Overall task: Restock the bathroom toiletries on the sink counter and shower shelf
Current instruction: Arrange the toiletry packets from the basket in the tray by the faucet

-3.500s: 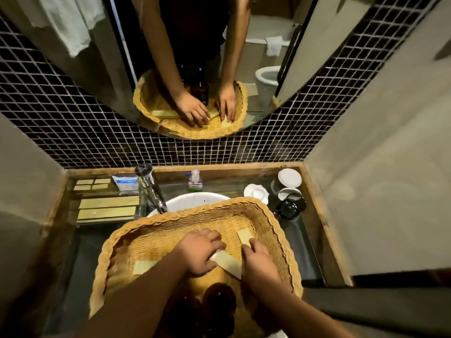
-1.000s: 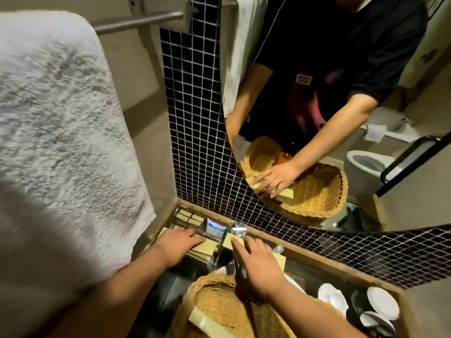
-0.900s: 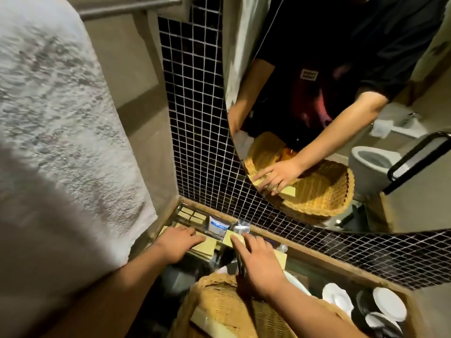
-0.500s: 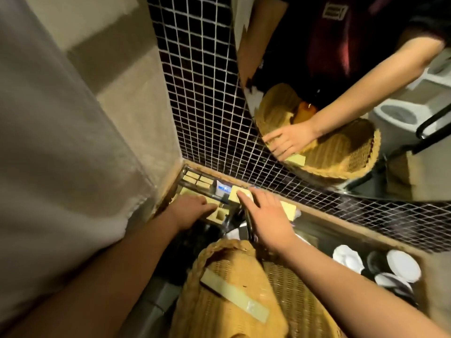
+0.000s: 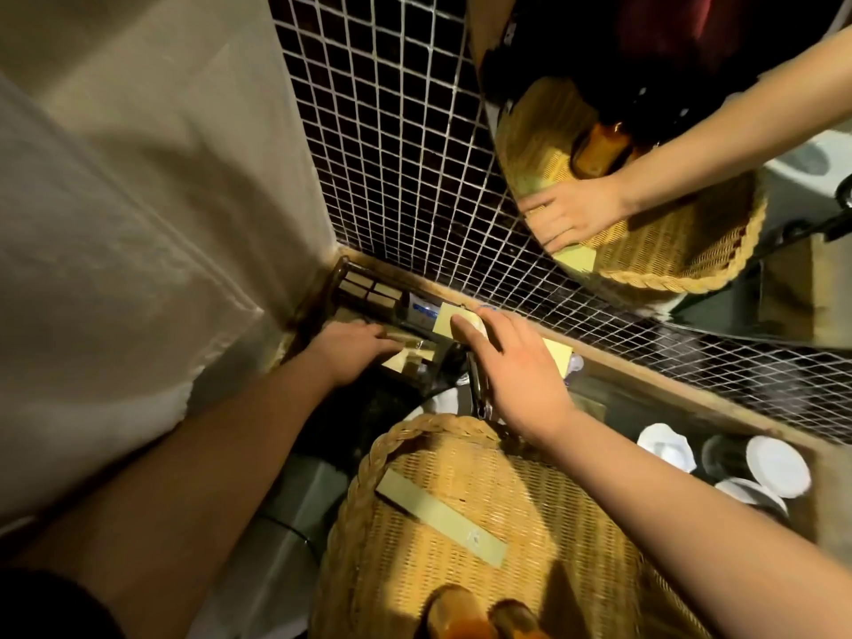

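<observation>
Yellow packet [image 5: 445,322] is at the back of the counter [image 5: 645,408] by the tiled wall [image 5: 392,154], with the right hand [image 5: 511,366] spread nearly flat over it. The left hand [image 5: 350,352] rests on flat packets [image 5: 397,359] in the corner; whether it pinches one is unclear.

In the basket [image 5: 369,458], a packet [image 5: 438,514] and, nearer, bottles [image 5: 461,611]. Behind it, the tap [image 5: 477,389]; rightwards, cups [image 5: 779,463]
</observation>
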